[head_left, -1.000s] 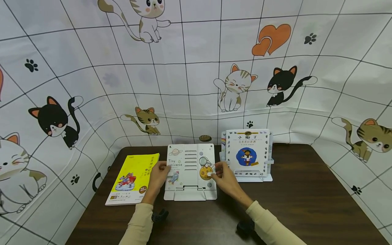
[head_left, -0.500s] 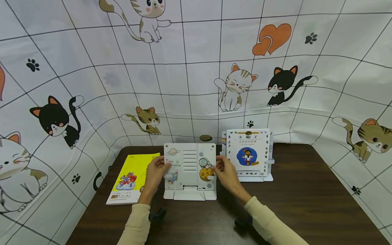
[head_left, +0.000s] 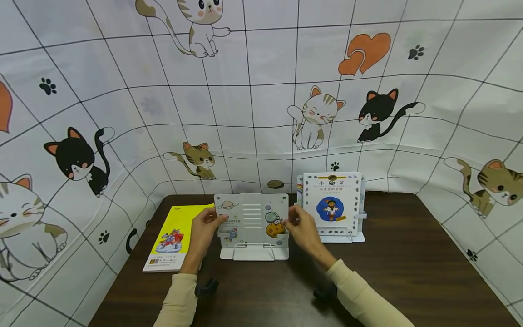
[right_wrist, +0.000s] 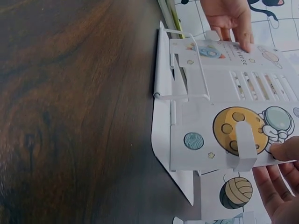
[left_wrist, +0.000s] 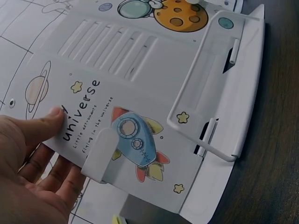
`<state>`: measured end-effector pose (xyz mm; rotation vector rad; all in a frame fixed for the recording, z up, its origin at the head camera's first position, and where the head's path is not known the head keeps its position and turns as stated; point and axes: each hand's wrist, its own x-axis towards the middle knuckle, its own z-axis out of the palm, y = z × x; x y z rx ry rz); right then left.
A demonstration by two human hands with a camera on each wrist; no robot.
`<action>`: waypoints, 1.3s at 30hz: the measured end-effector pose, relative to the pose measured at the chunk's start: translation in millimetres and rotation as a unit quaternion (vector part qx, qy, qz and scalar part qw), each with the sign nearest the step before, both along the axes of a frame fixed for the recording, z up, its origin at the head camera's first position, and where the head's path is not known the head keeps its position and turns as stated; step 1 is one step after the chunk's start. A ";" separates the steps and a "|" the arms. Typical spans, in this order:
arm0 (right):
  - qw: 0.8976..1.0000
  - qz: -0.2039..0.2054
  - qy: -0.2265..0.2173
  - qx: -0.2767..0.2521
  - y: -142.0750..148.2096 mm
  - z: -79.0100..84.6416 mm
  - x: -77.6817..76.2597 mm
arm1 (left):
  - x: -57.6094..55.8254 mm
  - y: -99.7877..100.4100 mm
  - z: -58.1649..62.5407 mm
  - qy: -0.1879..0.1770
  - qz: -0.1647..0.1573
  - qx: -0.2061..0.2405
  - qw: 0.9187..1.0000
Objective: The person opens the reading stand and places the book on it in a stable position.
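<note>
Table (head_left: pixel 392 268): dk. brown wood-grain top. Yellow bk. (head_left: pixel 185 222) lies flat along L edge fr. nr. back L corner; red-and-blue fig. on cover, white strip at near end. White bk. stand (head_left: pixel 360 236) nr. back edge, R of ctr.; holds white-cover bk. (head_left: pixel 332 193), upright, w/ round blue pic. Wall cloth (head_left: pixel 269 59) behind back edge: white, blk. grid lines, printed cats (head_left: pixel 316 111), paw prints (head_left: pixel 416 52), orange hearts (head_left: pixel 369 50).

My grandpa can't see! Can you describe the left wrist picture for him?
A left hand grips the edge of a white stand printed with a blue rocket, yellow stars and a ringed planet. A dark table shows at the right.
</note>
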<state>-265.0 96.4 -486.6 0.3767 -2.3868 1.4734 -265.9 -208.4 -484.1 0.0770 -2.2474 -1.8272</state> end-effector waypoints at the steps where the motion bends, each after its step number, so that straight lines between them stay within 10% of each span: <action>1: 1.000 0.001 -0.001 0.000 0.0 -0.4 0.0 | 0.1 0.0 0.0 0.000 0.003 -0.001 1.000; 18: 0.998 0.036 0.046 0.035 -19.3 1.2 21.2 | -29.9 -7.2 5.5 0.043 0.052 -0.032 0.997; 39: 0.981 0.180 0.055 0.040 -83.5 -1.6 49.3 | -81.1 -17.9 16.1 0.012 -0.113 0.010 0.994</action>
